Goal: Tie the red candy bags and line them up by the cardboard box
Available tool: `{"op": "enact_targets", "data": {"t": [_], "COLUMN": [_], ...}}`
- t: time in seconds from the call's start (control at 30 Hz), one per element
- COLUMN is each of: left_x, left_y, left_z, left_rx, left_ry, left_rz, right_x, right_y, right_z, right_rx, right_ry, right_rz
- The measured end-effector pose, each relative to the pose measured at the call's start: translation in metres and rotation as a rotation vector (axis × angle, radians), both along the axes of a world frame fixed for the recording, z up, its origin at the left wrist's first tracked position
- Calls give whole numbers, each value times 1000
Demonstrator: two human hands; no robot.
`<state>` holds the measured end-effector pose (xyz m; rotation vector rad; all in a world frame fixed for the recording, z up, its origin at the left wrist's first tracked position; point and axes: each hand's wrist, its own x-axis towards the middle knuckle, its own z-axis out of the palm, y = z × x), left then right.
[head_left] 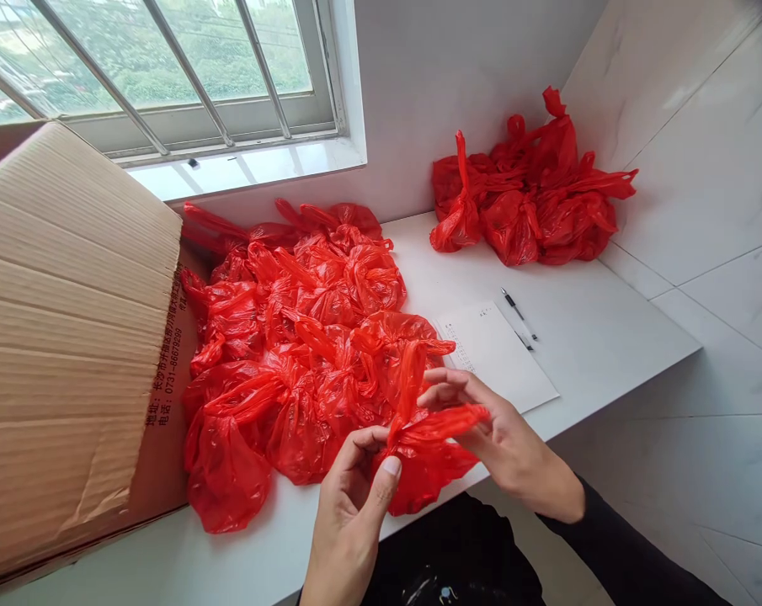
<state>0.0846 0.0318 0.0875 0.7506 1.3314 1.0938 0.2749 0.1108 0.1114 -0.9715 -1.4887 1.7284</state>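
White counter (pixel 583 337) under a barred window (pixel 166 76), left hand (pixel 349 497) and right hand (pixel 500 429) pinching the handles of a red bag (pixel 424 463) at the counter's front edge, bag pile (pixel 292 337) beside a cardboard box (pixel 65 337), paper (pixel 500 358), pen (pixel 517 313)

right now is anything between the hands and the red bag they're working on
Nothing visible. Both hands already touch the bag at the table's front edge: the left hand pinches it near the knot, and the right hand holds a handle strip. The pile of bags lies behind it.
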Motion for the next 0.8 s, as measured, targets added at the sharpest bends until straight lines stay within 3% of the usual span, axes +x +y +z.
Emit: {"op": "enact_targets", "data": {"t": [0.1,0.2,0.43,0.5,0.6,0.7,0.8], "left_x": [-2,-3,-17,-19,-13,-5,-6], "left_y": [-3,-7,-17,-18,-17,-15,-18], "left_z": [-1,-5,-12,-8,2,7,7], "left_rx": [4,11,35,16,-17,78,98], "left_ry": [20,41,96,164,297,382,401], "left_rz": [21,89,420,377,199,27,71], "right_x": [-2,-3,18,23,20,11,10], "right_y": [-6,-9,-2,-1,-3,-7,-10], "right_z": [-6,-8,-4,-5,-6,-6,-6], "right_rx": [83,100,107,97,136,220,250], "right_ry": [-150,-233,-330,-356,-412,-436,-418], "right_rz": [67,47,-42,-60,18,121,97]}}
